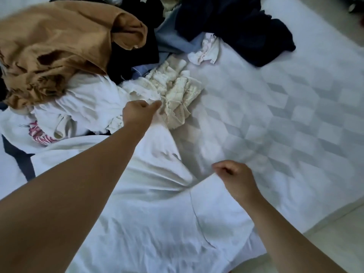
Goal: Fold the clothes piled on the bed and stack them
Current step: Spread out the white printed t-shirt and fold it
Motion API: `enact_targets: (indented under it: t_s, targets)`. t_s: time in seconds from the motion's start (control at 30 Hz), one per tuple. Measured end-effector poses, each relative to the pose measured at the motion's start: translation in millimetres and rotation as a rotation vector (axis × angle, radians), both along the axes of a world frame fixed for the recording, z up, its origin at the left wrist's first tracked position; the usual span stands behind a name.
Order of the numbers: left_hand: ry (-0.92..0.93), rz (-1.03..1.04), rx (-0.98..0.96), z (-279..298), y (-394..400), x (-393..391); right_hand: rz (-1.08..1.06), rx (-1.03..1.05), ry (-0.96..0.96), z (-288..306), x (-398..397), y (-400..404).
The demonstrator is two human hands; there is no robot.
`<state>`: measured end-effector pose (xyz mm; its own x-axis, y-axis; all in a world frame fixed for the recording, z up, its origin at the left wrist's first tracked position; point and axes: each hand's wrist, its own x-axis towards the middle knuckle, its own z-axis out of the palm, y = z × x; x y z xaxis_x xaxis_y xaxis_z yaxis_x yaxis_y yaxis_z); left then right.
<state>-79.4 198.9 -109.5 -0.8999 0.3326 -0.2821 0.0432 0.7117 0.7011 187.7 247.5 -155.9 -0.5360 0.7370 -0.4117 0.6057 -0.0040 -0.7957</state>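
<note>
Nearest, a white T-shirt [157, 223] lies spread on the bed [295, 115], limp and creased. The right hand [234, 178] pinches its edge and the left hand [140, 113] its far corner, fingers curled, probably to pull it flat. Beyond: cream lace garment [177, 91], tan garment [65, 42], dark clothes [246, 26] heaped unfolded

Bed [295, 119] with white checker-weave cover is stretching out ahead and right of my hands. Pale tiled floor [334, 239] is showing past its edge, right of my right wrist. Soft, dim daylight is falling throughout.
</note>
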Motion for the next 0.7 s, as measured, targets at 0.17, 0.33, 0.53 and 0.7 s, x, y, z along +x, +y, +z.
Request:
enact_targets:
  t_s: [0.17, 0.33, 0.53, 0.7]
  targets:
    - [-0.198, 0.152, 0.466, 22, 25, -17, -0.421, 0.248, 0.07, 13, 9, 2]
    - [-0.01, -0.357, 0.107, 8, 24, -12, -0.534, 0.251, -0.037, 9, 19, -1]
    - [0.263, -0.616, -0.251, -9, 4, 18, -0.327, -0.033, -0.066, 10, 33, -5]
    - [0.394, -0.391, -0.007, -16, -16, 57, -0.254, 0.016, -0.35, 4, 69, -14]
